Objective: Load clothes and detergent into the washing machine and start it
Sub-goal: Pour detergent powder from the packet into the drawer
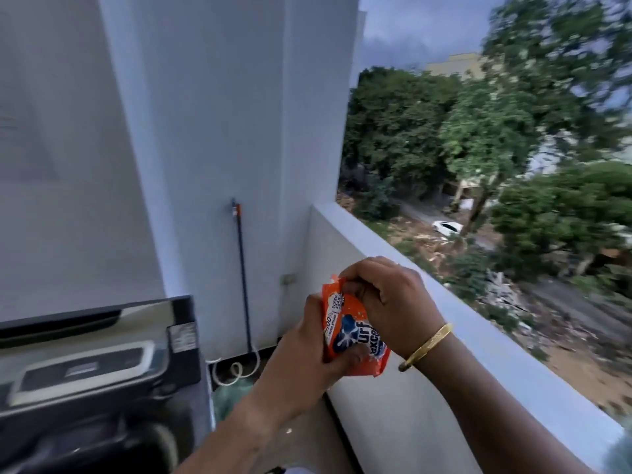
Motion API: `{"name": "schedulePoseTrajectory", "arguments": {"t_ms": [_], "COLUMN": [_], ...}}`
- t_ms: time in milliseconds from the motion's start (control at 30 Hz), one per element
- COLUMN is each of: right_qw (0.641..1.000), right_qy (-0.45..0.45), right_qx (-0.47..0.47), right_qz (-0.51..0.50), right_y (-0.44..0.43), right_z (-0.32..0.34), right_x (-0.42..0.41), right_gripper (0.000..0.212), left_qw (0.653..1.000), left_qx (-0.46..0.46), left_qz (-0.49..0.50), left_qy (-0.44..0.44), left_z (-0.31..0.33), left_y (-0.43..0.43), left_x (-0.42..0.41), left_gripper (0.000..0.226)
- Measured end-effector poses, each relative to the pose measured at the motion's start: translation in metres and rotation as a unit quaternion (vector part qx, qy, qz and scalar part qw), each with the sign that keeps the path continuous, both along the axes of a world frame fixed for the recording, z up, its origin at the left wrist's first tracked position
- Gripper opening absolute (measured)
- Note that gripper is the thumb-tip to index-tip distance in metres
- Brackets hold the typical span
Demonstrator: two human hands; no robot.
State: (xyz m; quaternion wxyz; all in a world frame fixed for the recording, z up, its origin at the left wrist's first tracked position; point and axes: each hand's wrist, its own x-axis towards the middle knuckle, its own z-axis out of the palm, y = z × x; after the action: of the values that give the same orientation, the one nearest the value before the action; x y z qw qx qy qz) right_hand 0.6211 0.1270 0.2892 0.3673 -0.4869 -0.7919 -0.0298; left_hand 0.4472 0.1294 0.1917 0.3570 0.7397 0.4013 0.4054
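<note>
While the washing machine (92, 367) fills the lower left corner, dark and blurred, with one pale-framed panel on its top and its lid raised behind, everything else sits to its right. Just right of the machine, against the white wall (212, 131), one dark pole (243, 275) leans upright, and one pale hose (232, 371) coils on the floor at its foot. Further right of the machine, held in the air above the floor gap, is one orange detergent sachet (352, 333); whether it is torn open, and what is inside, cannot be told. The left hand (301, 364) grips the sachet's lower part, fingers closed around it with the thumb across the front. The right hand (386, 299) pinches the sachet's upper corner, fingers curled shut on it, and one gold bangle (427, 347) circles that wrist. Both hands hang right of the machine, apart from it, close to the inner face of the balcony parapet (478, 340), whose flat top runs diagonally from the wall down toward the lower right. Between machine and parapet lies a narrow strip of floor. Beyond the parapet, far right of the machine, are trees (478, 131), rough ground and one white car (448, 228).
</note>
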Motion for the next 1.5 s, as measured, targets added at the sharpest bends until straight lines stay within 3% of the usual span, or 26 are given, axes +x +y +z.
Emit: {"name": "schedulePoseTrajectory", "arguments": {"t_ms": [300, 467, 567, 633, 767, 867, 1267, 1500], "right_qw": [0.987, 0.970, 0.957, 0.953, 0.943, 0.939, 0.916, 0.889], "right_qy": [-0.021, -0.052, -0.051, -0.057, -0.073, -0.072, -0.152, -0.223], "right_qx": [-0.127, -0.205, -0.254, -0.268, -0.295, -0.309, -0.359, -0.389], "right_qz": [0.096, 0.116, 0.128, 0.132, 0.134, 0.131, 0.093, 0.092], "right_y": [0.038, 0.054, 0.065, 0.070, 0.079, 0.084, 0.106, 0.125], "right_z": [-0.067, -0.102, -0.123, -0.135, -0.167, -0.194, -0.290, -0.323], "right_x": [-0.225, -0.328, -0.377, -0.395, -0.434, -0.453, -0.471, -0.496], "right_gripper": [0.013, 0.014, 0.014, 0.013, 0.013, 0.012, 0.008, 0.017], "left_qw": [0.986, 0.964, 0.944, 0.934, 0.910, 0.894, 0.813, 0.779], "left_qx": [-0.130, -0.204, -0.243, -0.258, -0.295, -0.322, -0.423, -0.482], "left_qz": [0.068, 0.089, 0.108, 0.113, 0.134, 0.144, 0.169, 0.207], "left_qy": [-0.077, -0.147, -0.196, -0.220, -0.258, -0.275, -0.362, -0.343], "left_z": [-0.073, -0.113, -0.139, -0.151, -0.184, -0.207, -0.284, -0.308], "left_y": [-0.016, -0.021, -0.020, -0.021, -0.025, -0.026, -0.016, -0.004], "left_x": [-0.212, -0.311, -0.356, -0.371, -0.401, -0.415, -0.406, -0.411], "left_gripper": [0.072, 0.060, 0.067, 0.071, 0.051, 0.049, 0.046, 0.045]}}
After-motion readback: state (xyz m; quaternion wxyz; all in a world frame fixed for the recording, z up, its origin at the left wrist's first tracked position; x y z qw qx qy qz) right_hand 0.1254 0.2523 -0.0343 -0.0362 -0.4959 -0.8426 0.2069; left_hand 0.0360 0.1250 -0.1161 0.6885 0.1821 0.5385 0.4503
